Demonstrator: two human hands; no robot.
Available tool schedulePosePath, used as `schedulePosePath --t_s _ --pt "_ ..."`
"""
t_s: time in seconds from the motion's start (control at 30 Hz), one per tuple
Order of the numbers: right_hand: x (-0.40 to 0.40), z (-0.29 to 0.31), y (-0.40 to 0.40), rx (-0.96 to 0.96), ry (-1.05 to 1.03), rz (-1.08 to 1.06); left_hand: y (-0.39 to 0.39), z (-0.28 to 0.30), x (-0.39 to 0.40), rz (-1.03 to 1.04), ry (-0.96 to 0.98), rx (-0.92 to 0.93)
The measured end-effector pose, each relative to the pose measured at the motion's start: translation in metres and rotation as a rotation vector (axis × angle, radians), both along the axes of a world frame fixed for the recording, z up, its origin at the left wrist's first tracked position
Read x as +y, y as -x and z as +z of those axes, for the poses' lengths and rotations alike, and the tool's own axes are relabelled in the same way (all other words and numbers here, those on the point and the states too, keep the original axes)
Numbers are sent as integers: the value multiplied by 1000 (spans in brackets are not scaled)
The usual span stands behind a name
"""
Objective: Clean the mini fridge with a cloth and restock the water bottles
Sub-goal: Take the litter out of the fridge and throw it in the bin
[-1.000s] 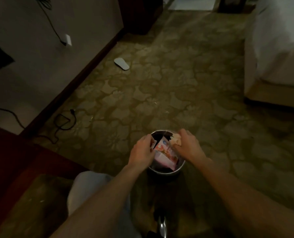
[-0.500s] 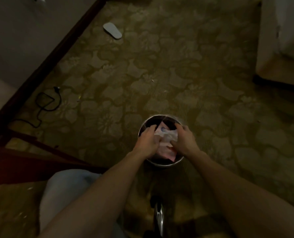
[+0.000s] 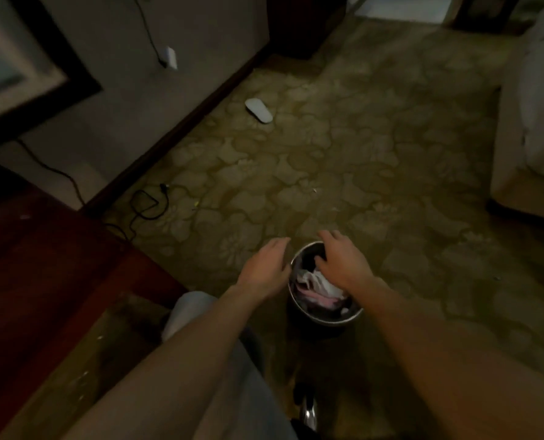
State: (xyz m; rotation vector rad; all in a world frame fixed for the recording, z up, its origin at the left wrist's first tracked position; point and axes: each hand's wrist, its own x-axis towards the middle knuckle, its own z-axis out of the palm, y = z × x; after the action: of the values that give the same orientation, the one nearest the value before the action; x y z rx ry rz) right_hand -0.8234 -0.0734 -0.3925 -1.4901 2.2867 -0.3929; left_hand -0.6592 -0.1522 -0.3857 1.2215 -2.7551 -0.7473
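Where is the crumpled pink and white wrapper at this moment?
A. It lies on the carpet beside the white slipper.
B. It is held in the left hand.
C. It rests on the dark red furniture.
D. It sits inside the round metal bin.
D: the wrapper lies within the rim of the metal bin, while the left hand and the right hand are open above it and hold nothing.

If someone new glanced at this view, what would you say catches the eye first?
Most striking are the two bare hands low in the middle: the left hand open beside a small round metal bin, the right hand spread over its rim. Inside the bin lies crumpled pink and white rubbish. Farther off, a white slipper lies on the patterned carpet near the dark skirting board.
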Motion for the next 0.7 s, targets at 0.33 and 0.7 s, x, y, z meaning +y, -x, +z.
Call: schedulePosePath --t_s 0.33,0.7 --pt "-29 175 -115 135 316 343 -130 165 23 87 532 41" --pt "-54 311 -262 158 717 579 -286 293 40 356 865 79"
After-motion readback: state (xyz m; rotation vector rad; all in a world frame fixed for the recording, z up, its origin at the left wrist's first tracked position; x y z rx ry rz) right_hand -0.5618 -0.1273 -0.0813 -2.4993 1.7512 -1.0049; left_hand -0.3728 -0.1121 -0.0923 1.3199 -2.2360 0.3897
